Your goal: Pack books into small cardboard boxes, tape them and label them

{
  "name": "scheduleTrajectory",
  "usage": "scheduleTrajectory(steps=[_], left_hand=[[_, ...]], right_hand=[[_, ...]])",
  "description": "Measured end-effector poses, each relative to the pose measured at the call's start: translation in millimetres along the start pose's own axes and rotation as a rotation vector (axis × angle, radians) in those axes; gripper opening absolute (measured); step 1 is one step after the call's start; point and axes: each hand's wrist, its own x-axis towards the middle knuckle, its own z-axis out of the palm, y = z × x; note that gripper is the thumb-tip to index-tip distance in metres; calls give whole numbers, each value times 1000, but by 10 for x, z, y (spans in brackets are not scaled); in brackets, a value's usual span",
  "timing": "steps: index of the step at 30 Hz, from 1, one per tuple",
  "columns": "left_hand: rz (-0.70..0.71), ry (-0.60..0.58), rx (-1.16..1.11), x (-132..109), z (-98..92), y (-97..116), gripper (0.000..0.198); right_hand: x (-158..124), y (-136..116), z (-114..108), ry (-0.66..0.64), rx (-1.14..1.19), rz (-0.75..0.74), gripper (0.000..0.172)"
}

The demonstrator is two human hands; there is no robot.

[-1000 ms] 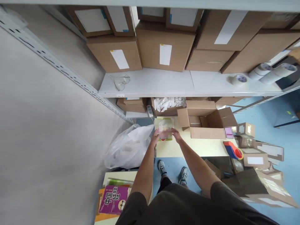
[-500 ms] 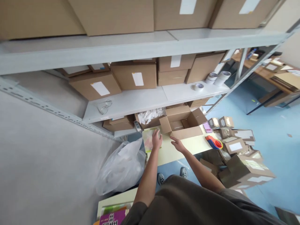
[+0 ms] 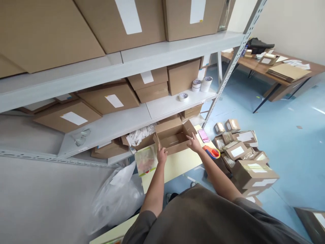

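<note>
An open cardboard box [image 3: 177, 147] stands on the pale yellow table [image 3: 175, 169], its flaps raised or spread. At its left front corner, my left hand [image 3: 161, 155] grips the cardboard edge with one finger stretched up along the flap. My right hand [image 3: 195, 143] is on the right front corner, fingers over the edge and thumb side hidden in part. Left of the box lies a flat, picture-covered packet [image 3: 145, 158], touched by neither hand. An orange and blue tape dispenser [image 3: 211, 152] sits near my right wrist, with a pink blurred item [image 3: 203, 135] behind it.
Grey shelving [image 3: 137, 117] with cartons rises just beyond the table. A box of white crumpled pieces [image 3: 141, 136] is behind the packet. Several parcels [image 3: 254, 173] are piled at right. A translucent plastic bag [image 3: 116, 196] bulges at left. Tape rolls [image 3: 183, 97] rest on the shelf.
My left hand has left the flat packet and moved to the box's left front corner. My right hand has moved right along the box to its other corner. The view has turned right.
</note>
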Motion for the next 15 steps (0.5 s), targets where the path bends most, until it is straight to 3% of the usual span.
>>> scheduleTrajectory(steps=[5, 10, 15], left_hand=[[-59, 143, 9, -257, -66, -42, 10], [-79, 189, -13, -694, -10, -242, 9], [-128, 181, -17, -1004, 151, -225, 11]], right_hand=[[252, 111, 136, -142, -41, 62, 98], [80, 185, 374, -279, 141, 107, 116], [-171, 292, 377, -293, 93, 44, 100]])
